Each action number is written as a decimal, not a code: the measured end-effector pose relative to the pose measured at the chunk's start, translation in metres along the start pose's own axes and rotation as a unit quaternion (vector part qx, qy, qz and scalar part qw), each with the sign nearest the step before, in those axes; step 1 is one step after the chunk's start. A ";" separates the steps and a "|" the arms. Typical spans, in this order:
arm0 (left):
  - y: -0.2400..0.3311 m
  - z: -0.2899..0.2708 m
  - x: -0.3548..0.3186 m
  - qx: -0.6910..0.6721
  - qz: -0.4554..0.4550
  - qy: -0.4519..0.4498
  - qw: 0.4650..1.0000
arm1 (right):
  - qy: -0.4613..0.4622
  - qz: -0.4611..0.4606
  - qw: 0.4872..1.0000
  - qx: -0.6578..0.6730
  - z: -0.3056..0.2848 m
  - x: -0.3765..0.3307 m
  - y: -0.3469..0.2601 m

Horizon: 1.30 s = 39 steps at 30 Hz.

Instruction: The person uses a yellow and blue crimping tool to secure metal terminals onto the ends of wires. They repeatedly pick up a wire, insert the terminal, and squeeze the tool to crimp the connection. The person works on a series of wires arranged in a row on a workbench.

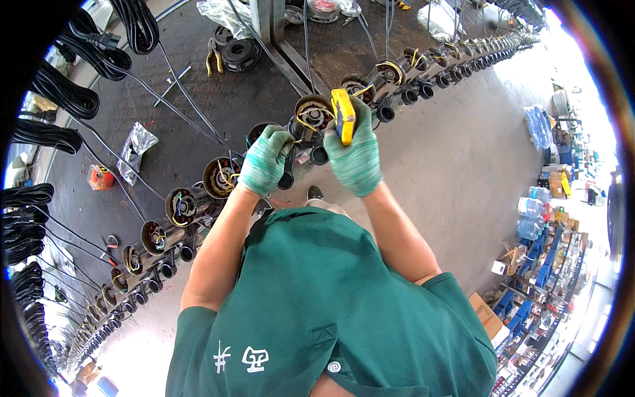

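Both my hands wear green knit gloves. My right hand (355, 155) is wrapped round a yellow and dark boxy hand tool (344, 116), held upright beside an open round motor housing (313, 116). Yellow wire and a metal core show inside that housing. On its near left side my left hand (266, 157) is closed, thumb and fingers pinched together. A small tip shows at the fingertips, too small to name. Part of another round housing (256, 134) sits behind my left hand. Black tubular handles hang below the housings, one of them (286, 177) beside my left hand.
A long curved row of similar motor housings (182, 206) lines the dark workbench edge (192, 142). Bundled black cords (69, 92) hang at left. Yellow-handled pliers (213, 58) and a black round part (241, 54) lie on the bench. Shelving with bins (546, 264) stands at right.
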State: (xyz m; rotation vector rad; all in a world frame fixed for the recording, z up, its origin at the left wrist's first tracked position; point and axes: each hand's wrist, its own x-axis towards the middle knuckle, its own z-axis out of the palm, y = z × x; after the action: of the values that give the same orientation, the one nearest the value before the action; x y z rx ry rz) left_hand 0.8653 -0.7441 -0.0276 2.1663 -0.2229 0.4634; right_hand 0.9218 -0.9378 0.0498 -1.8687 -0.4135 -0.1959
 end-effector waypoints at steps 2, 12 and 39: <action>-0.003 0.000 -0.004 -0.007 0.004 0.004 1.000 | -0.109 0.077 0.991 -0.024 -0.018 0.004 -0.002; 0.000 0.000 -0.001 -0.006 0.004 -0.004 1.000 | -0.136 0.124 0.980 0.070 0.016 -0.030 0.030; 0.036 -0.054 0.002 0.396 -0.137 -0.025 0.908 | -0.180 0.335 0.917 0.119 -0.029 -0.055 0.050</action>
State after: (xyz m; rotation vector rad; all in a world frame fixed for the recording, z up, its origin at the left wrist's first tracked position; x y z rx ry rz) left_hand 0.8421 -0.7220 0.0295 2.9454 0.3025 0.3661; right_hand 0.8921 -0.9898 -0.0033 -1.6983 -0.0185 0.6437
